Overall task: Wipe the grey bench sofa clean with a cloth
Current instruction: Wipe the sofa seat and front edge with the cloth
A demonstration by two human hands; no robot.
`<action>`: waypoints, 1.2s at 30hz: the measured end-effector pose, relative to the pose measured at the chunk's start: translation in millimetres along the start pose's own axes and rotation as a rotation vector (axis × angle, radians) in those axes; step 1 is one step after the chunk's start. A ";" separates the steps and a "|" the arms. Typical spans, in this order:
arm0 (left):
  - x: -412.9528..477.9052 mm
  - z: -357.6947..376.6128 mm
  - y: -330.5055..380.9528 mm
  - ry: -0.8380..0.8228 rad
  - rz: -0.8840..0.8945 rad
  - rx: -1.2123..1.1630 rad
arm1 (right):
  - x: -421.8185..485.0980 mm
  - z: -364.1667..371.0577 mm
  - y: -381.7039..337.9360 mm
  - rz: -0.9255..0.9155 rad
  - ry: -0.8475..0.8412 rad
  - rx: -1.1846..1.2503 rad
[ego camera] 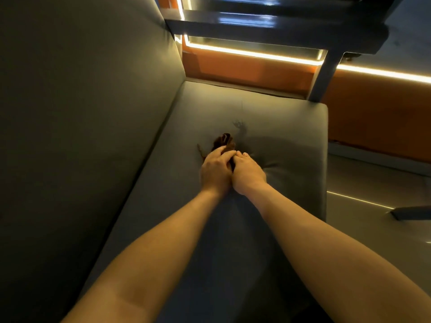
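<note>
The grey bench sofa's seat cushion (275,127) runs away from me, with its tall backrest (81,101) on the left. A small dark brown cloth (224,142) lies bunched on the seat. My left hand (215,170) and my right hand (248,173) sit side by side on the cloth's near end, fingers curled onto it and pressing it into the cushion, which dents around them. Most of the cloth is hidden under both hands. A dark smudge (240,127) marks the seat just beyond the cloth.
A dark table (291,22) overhangs the far end of the seat, and its leg (323,75) stands at the far right corner. An orange wall with lit strips (256,52) runs behind. The floor (377,183) lies right of the seat edge.
</note>
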State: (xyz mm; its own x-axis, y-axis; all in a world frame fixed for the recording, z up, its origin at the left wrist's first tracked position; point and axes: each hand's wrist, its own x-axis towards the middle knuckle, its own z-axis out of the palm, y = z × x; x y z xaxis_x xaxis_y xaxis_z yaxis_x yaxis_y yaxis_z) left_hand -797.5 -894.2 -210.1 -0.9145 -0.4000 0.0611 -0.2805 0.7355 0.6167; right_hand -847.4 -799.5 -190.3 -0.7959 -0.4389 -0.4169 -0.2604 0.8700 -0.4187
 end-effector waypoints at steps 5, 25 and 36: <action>5.9 -29.2 -23.2 -0.025 0.125 0.114 | -0.9 3.6 1.8 -0.004 0.017 -0.025; 1.5 -10.6 5.4 -0.063 0.071 0.075 | -8.5 -19.6 18.5 -0.042 0.082 0.129; -0.2 -33.2 -42.7 0.201 -0.358 0.196 | -38.7 -14.4 65.4 0.097 0.219 -0.081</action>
State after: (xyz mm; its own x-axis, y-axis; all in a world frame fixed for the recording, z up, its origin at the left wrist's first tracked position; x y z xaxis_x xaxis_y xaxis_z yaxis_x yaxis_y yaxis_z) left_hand -775.6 -943.7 -210.4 -0.6806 -0.7319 0.0346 -0.6361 0.6137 0.4677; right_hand -841.4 -722.4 -189.9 -0.9165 -0.3013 -0.2632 -0.2134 0.9247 -0.3153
